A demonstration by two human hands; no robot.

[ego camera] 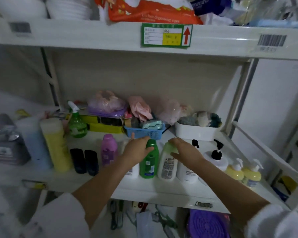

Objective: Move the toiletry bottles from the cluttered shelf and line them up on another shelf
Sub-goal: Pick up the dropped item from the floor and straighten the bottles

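1. Reaching into the middle shelf [144, 188], I have my left hand [136, 150] on the cap end of the green bottle [149, 160]; the fingers curl round its top, so I judge it a light grasp, though I cannot tell how firm it is.
2. My right hand [186, 152] lies over the top of the white bottle with the pale green cap [167, 165], fingers spread and loosely bent, touching it but not clenched.
3. Both bottles stand upright, long axis vertical, side by side and almost touching, in the front row between the purple bottle [108, 149] and the pump bottles [215, 158].
4. Each bottle is directly under its own hand, so I think the next move is only to close and lift straight up, away from the blue basket [144, 133] behind.
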